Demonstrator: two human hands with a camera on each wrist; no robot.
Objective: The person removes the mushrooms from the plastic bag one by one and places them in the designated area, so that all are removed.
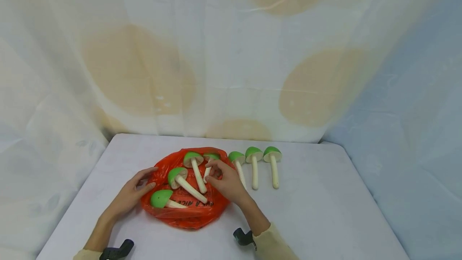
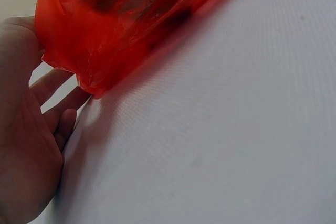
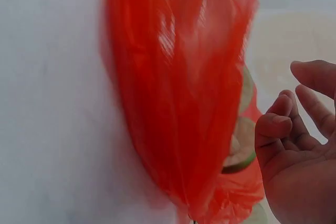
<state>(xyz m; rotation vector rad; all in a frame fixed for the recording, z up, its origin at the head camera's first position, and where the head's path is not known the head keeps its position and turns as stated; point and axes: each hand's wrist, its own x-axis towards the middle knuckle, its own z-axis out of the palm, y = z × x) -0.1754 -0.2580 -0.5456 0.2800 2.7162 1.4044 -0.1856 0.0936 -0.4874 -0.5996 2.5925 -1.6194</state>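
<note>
A red plastic bag (image 1: 193, 222) lies spread on the table with its mouth open upward. Several toy mushrooms (image 1: 187, 187) with green caps and white stems rest in it. At the bag's left rim is my left hand (image 1: 126, 196), thumb and fingers extended and apart, touching the plastic. In the left wrist view the bag hides part of those fingers. My right hand (image 1: 227, 181) hovers over the bag's right side, fingers loosely bent. It overlaps a mushroom (image 1: 207, 174) in the head view, while the right wrist view shows nothing between thumb and fingers.
Three more green-capped mushrooms (image 1: 254, 167) lie in a row right of the bag, stems toward me. They sit on a white table (image 1: 325, 212). Pale sheeting (image 1: 238, 91) with tan spots stands behind it, and more sheeting flanks both sides.
</note>
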